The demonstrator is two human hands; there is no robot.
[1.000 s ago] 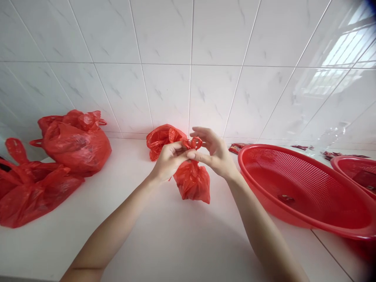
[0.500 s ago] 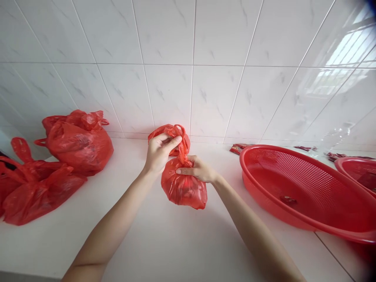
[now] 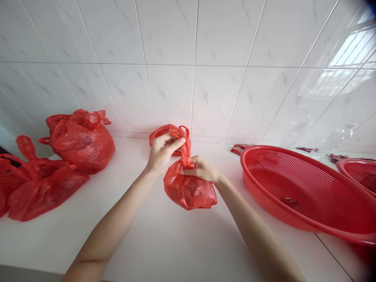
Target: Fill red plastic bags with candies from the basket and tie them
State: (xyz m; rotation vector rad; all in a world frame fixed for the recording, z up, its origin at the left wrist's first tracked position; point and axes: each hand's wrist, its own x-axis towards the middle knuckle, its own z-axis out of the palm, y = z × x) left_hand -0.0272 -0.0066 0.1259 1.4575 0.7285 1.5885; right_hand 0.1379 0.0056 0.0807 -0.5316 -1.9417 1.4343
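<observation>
A filled red plastic bag [image 3: 190, 190] hangs between my hands above the white counter [image 3: 152, 243]. My left hand [image 3: 164, 150] pinches its gathered, twisted top between thumb and fingers. Lower down, at the neck of the same bag, my right hand [image 3: 201, 170] is closed round the plastic, with the thumb lying across the front. Another red bag [image 3: 157, 131] lies behind, against the tiled wall, partly hidden by my left hand.
Full red bags [image 3: 82, 145] stand at the left, with more [image 3: 44, 188] nearer the front. On the right are a large red basket [image 3: 264, 192] holding a small packet [image 3: 289, 201], a second basket [image 3: 352, 166], red packets [image 3: 239, 149] and a clear bottle [image 3: 337, 139].
The held bag has swung slightly to the right and its lower part has turned. Both hands have shifted slightly right, still gripping it.
</observation>
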